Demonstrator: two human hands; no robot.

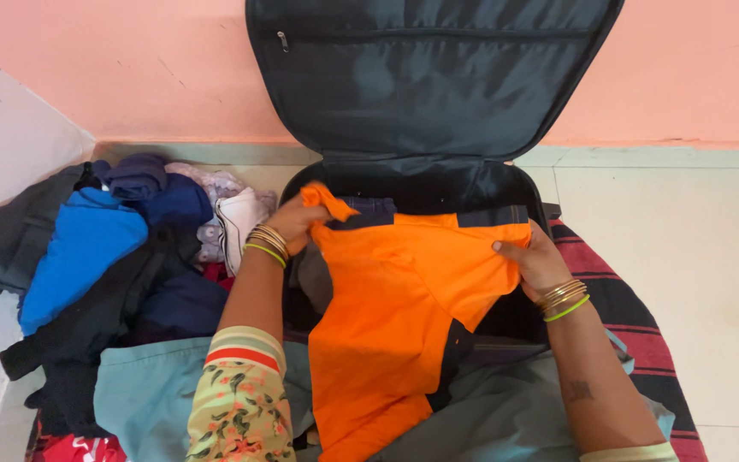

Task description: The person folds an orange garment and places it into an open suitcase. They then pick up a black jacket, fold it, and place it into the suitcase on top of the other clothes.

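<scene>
A soft orange shirt (pixel 395 316) with dark navy trim at collar and side lies spread over the open mouth of a black fabric suitcase (pixel 506 184), hanging toward six o'clock over its near edge. The left hand (pixel 297 221) is clenched on the shirt's sleeve at about ten o'clock of the garment, the cloth bunched into a small peak above the knuckles. The right hand (pixel 534 261) pinches the opposite sleeve edge at about three o'clock, thumb on top, pulling the fabric flat. Both wrists carry stacked gold and yellow-green bangles; the left arm wears a floral printed sleeve.

The suitcase lid (pixel 429 77) stands upright against the wall, lined in smooth, slightly shiny dark nylon with a zipped pocket across its top. At nine o'clock of the case sits a heap of folded clothes (pixel 121 248): bright blue, navy, black, plus a pale patterned piece and a white one. A light teal cloth (pixel 147 393) lies crumpled at seven o'clock.

Under the case is a red and black striped mat (pixel 643 334) on a floor (pixel 694 231) of pale glossy tiles. The wall (pixel 130 68) is matt salmon pink.
</scene>
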